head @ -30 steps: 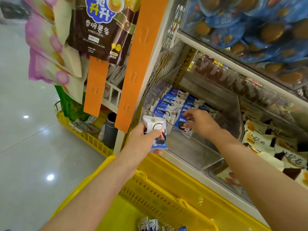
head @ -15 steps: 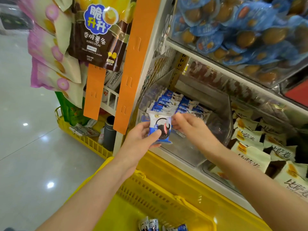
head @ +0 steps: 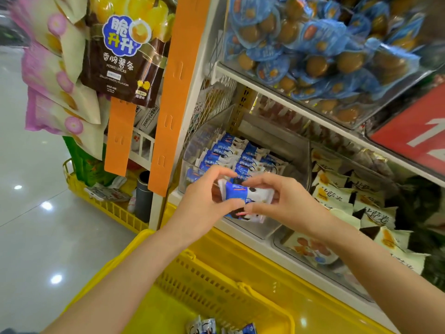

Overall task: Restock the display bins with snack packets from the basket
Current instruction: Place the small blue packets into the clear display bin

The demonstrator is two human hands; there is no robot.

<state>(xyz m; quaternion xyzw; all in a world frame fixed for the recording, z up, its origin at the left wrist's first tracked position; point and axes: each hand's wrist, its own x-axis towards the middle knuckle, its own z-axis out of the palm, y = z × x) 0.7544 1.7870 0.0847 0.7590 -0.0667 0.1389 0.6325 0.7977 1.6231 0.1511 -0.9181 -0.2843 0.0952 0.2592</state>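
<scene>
While left hand (head: 199, 210) holds packet (head: 240, 194), right hand (head: 289, 203) pinches

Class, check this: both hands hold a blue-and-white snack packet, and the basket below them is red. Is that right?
Not quite: the basket is yellow, not red. The head view shows the left hand and right hand holding the blue-and-white snack packet above it.

Blue-and-white plastic snack packet (head: 240, 194): both ends covered by fingers (head: 261, 178) of left hand (head: 199, 204) and right hand (head: 289, 201); print illegible. Loose blue-and-white packets (head: 204, 326) in yellow plastic basket (head: 212, 288), 6 o'clock: cut by frame edge. Red placard with white numeral (head: 414, 141), 3 o'clock: cropped, unreadable. Blue round-windowed pouches (head: 325, 44), 1 o'clock: motion-blurred.
</scene>
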